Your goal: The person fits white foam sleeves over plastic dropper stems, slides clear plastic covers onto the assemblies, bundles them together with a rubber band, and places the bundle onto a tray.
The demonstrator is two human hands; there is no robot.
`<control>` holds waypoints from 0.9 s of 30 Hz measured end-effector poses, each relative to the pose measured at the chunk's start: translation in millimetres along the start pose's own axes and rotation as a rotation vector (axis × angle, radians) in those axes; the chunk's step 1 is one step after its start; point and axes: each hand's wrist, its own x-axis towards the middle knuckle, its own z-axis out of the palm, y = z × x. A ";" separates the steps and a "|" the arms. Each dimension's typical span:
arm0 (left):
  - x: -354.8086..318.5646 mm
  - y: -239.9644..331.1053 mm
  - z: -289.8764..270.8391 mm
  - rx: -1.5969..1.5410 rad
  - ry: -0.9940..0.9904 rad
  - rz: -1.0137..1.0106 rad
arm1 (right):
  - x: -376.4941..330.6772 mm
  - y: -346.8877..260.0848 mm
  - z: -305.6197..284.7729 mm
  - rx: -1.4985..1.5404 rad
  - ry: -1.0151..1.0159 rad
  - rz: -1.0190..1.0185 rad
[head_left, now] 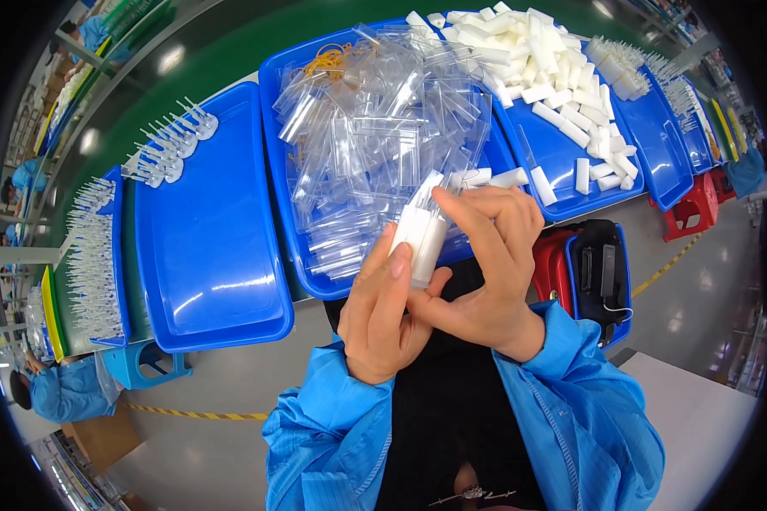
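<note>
My left hand (383,311) and my right hand (486,264) are together in front of my chest, both gripping a small clear plastic sleeve with white pieces inside (422,234). My right fingers pinch its top while the left fingers hold its side. Just beyond lies a blue tray (273,77) heaped with clear plastic sleeves (375,136) and some yellow rubber bands (328,60). To the right another blue tray (562,162) holds several white foam blocks (537,51).
A blue tray (204,238) at left carries a few white plastic forks (166,145) at its far end. More fork-filled trays sit at far left (94,255) and far right (656,128). A red stool (694,209) and a blue bin with a dark device (601,272) stand beside me.
</note>
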 end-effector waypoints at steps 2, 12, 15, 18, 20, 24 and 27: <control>1.1 0.0 0.4 0.001 -0.006 0.007 | -0.4 -0.2 1.0 -0.011 0.022 -0.001; 2.4 -1.5 -1.7 -0.080 0.062 -0.068 | 9.5 6.9 -1.8 0.129 0.005 0.010; 1.7 -7.5 -19.8 -0.149 0.097 -0.183 | 30.1 44.4 -11.6 0.132 0.003 0.079; 8.7 0.0 -24.5 -0.338 0.125 -0.367 | 38.7 68.2 -14.1 -0.064 -0.077 0.087; 10.4 0.8 -24.1 -0.463 0.134 -0.428 | 37.9 71.9 -6.7 -0.074 -0.144 0.076; 6.5 -0.1 -24.0 -0.635 0.126 -0.499 | 37.8 74.8 0.5 -0.107 -0.145 0.052; 2.2 -0.4 -23.2 -0.627 0.191 -0.493 | 37.1 75.8 -10.4 0.369 -0.002 0.368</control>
